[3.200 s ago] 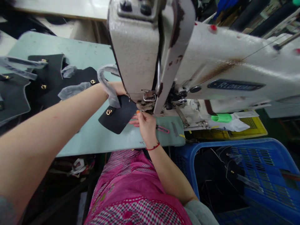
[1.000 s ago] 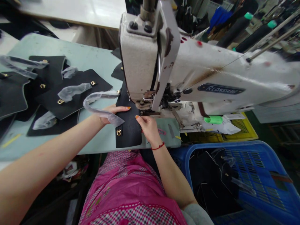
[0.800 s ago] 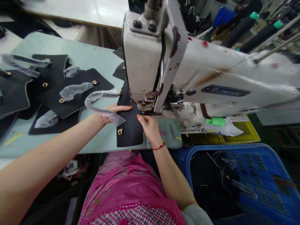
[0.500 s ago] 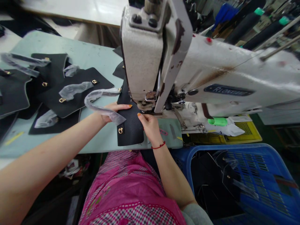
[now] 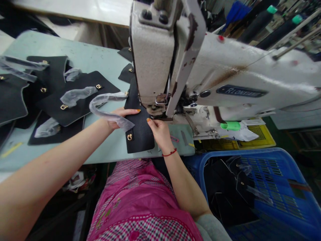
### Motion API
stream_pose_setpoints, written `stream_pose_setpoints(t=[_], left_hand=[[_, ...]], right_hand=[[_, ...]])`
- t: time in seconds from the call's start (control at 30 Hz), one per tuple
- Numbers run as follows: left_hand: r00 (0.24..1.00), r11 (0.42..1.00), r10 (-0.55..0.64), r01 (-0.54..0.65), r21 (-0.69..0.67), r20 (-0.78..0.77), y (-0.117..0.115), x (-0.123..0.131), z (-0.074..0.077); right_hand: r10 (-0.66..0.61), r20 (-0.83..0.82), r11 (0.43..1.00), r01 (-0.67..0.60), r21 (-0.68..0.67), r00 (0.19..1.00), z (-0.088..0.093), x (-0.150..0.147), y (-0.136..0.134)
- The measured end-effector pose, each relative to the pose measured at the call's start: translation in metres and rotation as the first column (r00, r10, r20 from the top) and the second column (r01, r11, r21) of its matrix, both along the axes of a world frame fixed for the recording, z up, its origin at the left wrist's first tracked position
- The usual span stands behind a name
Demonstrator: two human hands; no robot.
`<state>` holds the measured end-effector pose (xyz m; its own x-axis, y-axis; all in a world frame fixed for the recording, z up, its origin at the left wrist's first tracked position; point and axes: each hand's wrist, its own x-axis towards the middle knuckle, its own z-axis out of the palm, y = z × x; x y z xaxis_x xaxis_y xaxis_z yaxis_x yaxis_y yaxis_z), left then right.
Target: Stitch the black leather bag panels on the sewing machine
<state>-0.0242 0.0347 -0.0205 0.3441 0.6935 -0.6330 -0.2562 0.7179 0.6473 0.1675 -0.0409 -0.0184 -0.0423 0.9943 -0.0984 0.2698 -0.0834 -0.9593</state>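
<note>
A black leather-like panel lies lengthwise at the sewing machine, its right edge by the presser foot. My left hand grips its left side, thumb flat on top, other fingers hidden underneath. With thumb and bent fingers, my right hand pinches the right edge just below the foot. A strap handle wrapped in clear plastic loops out from the panel and over my left hand. Near the panel's lower end sits a gold ring fitting. The needle is hidden behind the machine head.
More black panels with plastic-wrapped handles overlap on the pale green table to the left. A blue basket holding similar pieces stands at lower right. A pink clip-like item and a yellow crate are near the machine.
The view has shifted slightly. Both hands keep the same grip, and the panel's lower end appears a little farther from me, closer in toward the machine.
</note>
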Motion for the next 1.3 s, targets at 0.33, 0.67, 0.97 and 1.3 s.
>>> stream_pose_setpoints(t=[0.33, 0.67, 0.97, 1.3], left_hand=[[0.999, 0.998, -0.017, 0.015, 0.053, 0.035, -0.003, 0.003, 0.003], [0.944, 0.942, 0.325, -0.328, 0.068, 0.059, -0.060, 0.038, 0.009], [0.904, 0.902, 0.425, -0.428, 0.058, 0.051, -0.084, 0.065, 0.011], [0.847, 0.850, 0.510, -0.523, 0.065, 0.153, -0.085, 0.067, -0.003]], right_hand=[[-0.042, 0.201, 0.998, 0.034, 0.045, 0.979, 0.007, -0.005, -0.006], [0.112, 0.418, 0.993, -0.111, -0.026, 0.902, 0.034, 0.026, 0.009], [0.132, 0.526, 0.990, -0.134, -0.034, 0.840, 0.048, 0.035, 0.018], [0.155, 0.610, 0.988, -0.136, -0.077, 0.777, 0.054, 0.033, 0.017]])
